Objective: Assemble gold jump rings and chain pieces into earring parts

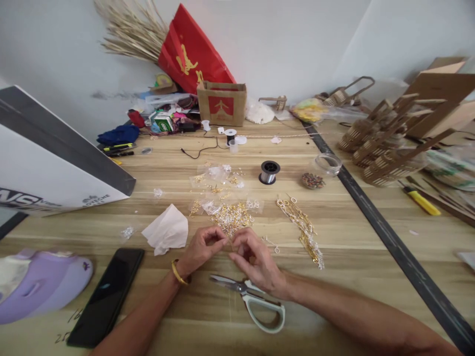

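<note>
My feed showed me a smooth wood-grained surface (349,227), shiny metallic pieces (232,217), matt creased paper (166,228), a glossy phone (107,296) toward the near left corner, and metal-bladed, plastic-handled scissors (243,288).

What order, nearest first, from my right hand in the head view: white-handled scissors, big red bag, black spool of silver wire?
1. White-handled scissors, partly behind your right hand.
2. Wire spool, beyond it.
3. Red bag, back left.

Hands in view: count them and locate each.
2: the left hand near the pale tissue, the right hand partly covering the scissors, both beside the pile of gold and silver pieces.
</note>
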`<state>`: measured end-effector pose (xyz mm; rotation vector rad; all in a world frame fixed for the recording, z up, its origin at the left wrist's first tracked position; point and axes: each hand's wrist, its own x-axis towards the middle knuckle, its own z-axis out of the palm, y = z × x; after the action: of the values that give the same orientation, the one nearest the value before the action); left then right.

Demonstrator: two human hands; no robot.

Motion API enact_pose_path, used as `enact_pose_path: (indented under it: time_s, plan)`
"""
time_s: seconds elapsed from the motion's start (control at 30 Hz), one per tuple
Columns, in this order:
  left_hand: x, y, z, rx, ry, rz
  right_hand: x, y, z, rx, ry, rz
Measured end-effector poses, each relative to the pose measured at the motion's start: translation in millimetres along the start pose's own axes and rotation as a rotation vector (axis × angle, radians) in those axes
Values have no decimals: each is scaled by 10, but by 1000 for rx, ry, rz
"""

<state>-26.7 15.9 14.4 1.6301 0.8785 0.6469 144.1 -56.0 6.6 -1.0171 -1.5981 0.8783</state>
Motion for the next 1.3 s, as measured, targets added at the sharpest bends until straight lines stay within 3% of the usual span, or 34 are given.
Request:
enact_pose_path:
  time_s: [0.13, 0.2, 0.43, 1.3]
  plan:
    - [-10, 22, 8, 32, 6, 5, 22, 70, 41, 224, -64, 291]
    - [-15, 33, 21, 46, -13, 12, 23, 87, 64, 325, -85, 354]
    - [-31, 17, 31, 109, -26, 60, 56, 114, 91, 373, 1, 417]
    - [-5, 35, -53, 116, -87, -6, 43, 123, 67, 189, -96, 362]
